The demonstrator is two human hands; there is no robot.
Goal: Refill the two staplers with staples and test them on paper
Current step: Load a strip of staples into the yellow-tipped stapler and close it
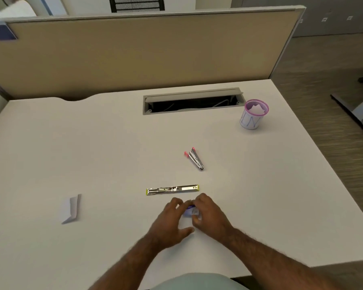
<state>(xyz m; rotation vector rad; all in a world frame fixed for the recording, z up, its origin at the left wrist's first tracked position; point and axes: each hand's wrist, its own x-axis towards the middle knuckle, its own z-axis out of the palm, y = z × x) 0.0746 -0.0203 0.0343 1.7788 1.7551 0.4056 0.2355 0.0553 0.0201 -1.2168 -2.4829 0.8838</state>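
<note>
- Step in hand, as I judge it: getting staples out of their small box point(190, 210), before either stapler is loaded.
- The left hand point(172, 218) and right hand point(208, 214) meet over that white-and-purple box at the near middle of the worktop point(92, 143). Both hands are curled with fingertips pinching at it; whether the box is lifted or resting on the worktop, I cannot tell.
- The yellow-tipped stapler point(172, 189) lies just beyond the hands, swung fully open and flat, its metal channel facing up.
- The pink-tipped stapler point(194, 158) lies farther back and slightly right, partly open, well apart from the hands.
- Next move, by my reading: draw a strip of staples free of the box, then lay it into the open channel of the nearer stapler. This calls for a light pinch, since a strip likely breaks easily.
- Count: two staplers, one staple box, one folded piece of paper point(71, 208) off to the left, one pink-rimmed cup point(252, 120) at the far right holding crumpled paper.
- No staples are visible loose on the worktop.
</note>
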